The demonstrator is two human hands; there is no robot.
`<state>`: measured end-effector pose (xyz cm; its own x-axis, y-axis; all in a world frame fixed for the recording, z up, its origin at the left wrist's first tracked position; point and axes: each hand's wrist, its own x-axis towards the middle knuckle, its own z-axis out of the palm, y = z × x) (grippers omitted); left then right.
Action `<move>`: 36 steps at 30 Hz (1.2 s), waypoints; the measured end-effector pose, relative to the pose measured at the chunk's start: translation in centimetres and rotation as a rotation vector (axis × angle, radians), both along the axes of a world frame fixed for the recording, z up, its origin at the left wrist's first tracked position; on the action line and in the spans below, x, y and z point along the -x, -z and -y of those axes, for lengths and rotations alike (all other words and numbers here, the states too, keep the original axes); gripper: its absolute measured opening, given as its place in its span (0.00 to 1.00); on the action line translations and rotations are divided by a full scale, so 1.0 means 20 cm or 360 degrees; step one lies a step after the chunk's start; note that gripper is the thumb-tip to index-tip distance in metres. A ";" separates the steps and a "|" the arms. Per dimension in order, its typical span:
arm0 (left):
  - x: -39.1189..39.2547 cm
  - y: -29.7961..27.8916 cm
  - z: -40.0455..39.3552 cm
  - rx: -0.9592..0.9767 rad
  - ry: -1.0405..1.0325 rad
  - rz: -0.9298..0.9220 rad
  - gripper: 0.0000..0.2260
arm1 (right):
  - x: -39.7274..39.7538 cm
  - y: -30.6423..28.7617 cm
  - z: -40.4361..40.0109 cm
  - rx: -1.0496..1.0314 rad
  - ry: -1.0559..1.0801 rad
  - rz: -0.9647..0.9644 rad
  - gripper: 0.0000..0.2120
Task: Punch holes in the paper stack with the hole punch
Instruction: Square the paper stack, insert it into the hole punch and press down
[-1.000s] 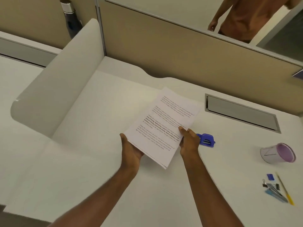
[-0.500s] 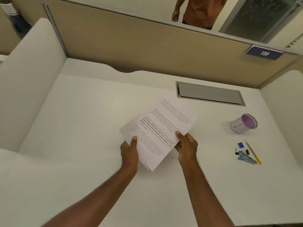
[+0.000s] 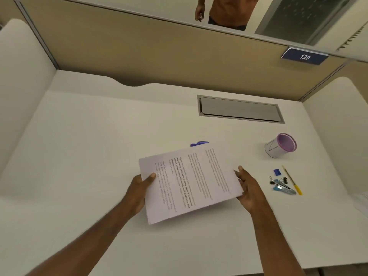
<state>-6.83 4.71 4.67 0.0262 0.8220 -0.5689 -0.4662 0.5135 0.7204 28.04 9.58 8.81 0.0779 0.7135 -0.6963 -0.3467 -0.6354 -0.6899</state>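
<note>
A stack of white printed paper (image 3: 191,184) is held above the white desk (image 3: 99,146), turned so its text lines run sideways. My left hand (image 3: 139,188) grips its left edge, thumb on top. My right hand (image 3: 249,188) holds the right edge with fingers underneath and the thumb at the edge. Only a sliver of the blue hole punch (image 3: 199,144) shows on the desk just beyond the stack's far edge; the paper hides the rest.
A purple-rimmed cup (image 3: 279,146) lies on its side at the right. Near it are a blue sharpener (image 3: 277,172), binder clips (image 3: 272,180), a stapler (image 3: 283,189) and a yellow pencil (image 3: 292,181). A grey cable hatch (image 3: 240,109) sits at the back. A person (image 3: 229,10) stands behind the partition.
Both hands have turned the paper stack clockwise, so its text now runs sideways. The stack now covers most of the hole punch, and the view has shifted right.
</note>
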 end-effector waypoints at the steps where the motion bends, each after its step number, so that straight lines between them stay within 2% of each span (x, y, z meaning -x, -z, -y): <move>1: 0.02 0.01 0.01 0.0010 0.0034 0.0007 0.14 | -0.02 0.01 0.00 0.0030 -0.0127 0.0095 0.20; 4: 0.02 0.04 0.00 0.0076 0.0121 -0.0018 0.16 | -0.07 0.03 -0.02 0.0063 -0.0379 0.0331 0.17; 8: -0.04 0.07 -0.05 0.0129 0.0263 -0.0033 0.16 | -0.09 0.06 -0.05 0.0051 -0.0503 0.0466 0.09; 11: -0.09 0.09 -0.08 0.0132 0.0323 -0.0017 0.16 | -0.12 0.10 -0.09 0.0043 -0.0506 0.0560 0.08; 14: -0.14 0.10 -0.12 0.0172 0.0323 -0.0078 0.14 | -0.16 0.15 -0.12 0.0029 -0.0503 0.0669 0.12; 20: -0.23 0.12 -0.18 0.0271 0.0148 -0.0556 0.10 | -0.18 0.23 -0.17 0.0024 -0.0461 0.0783 0.09; 27: -0.29 0.11 -0.26 0.0337 0.0008 -0.1049 0.16 | -0.15 0.26 -0.23 0.0051 -0.0434 0.0821 0.12; 31: -0.28 0.12 -0.29 0.0324 0.0021 -0.1136 0.15 | -0.12 0.26 -0.25 0.0051 -0.0410 0.0835 0.17; 36: -0.26 0.13 -0.31 0.0332 0.0027 -0.1169 0.15 | -0.10 0.26 -0.27 0.0065 -0.0429 0.0868 0.15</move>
<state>-1.65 10.94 2.01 -0.4070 0.6984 -0.5886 0.1044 0.6758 0.7297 30.03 15.00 3.61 0.2512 0.7311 -0.6343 0.2263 -0.6815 -0.6959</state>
